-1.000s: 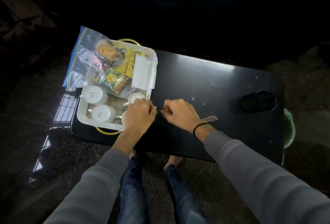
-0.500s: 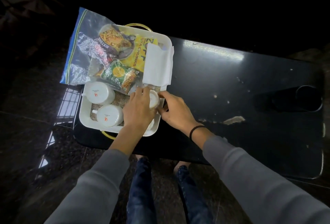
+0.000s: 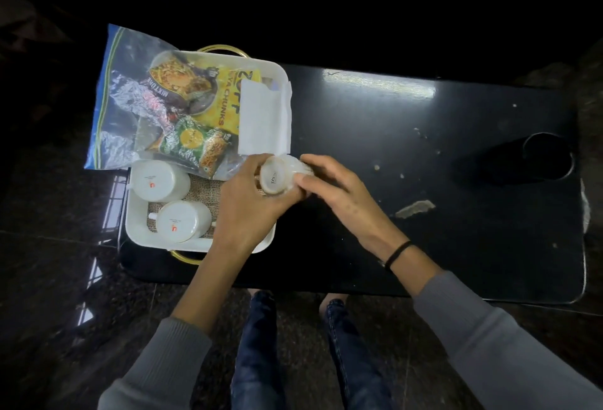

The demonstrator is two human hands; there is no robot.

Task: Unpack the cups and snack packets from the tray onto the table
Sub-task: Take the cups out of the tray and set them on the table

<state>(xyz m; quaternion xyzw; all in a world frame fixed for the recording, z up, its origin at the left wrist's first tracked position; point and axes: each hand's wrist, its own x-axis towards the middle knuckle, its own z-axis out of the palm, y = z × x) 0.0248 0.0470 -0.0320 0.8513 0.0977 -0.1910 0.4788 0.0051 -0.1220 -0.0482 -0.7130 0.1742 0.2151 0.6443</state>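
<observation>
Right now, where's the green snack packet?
In the tray's far half, the green snack packet lies between the yellow packet and the nearest upturned cup.

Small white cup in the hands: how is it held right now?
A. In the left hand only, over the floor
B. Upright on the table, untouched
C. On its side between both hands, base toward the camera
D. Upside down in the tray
C: the small white cup lies sideways, its printed base showing, between the left hand and right hand.

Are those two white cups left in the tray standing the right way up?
No, upside down. Both white cups in the tray show flat bases with a small printed mark facing up; no open mouths are visible.
</observation>
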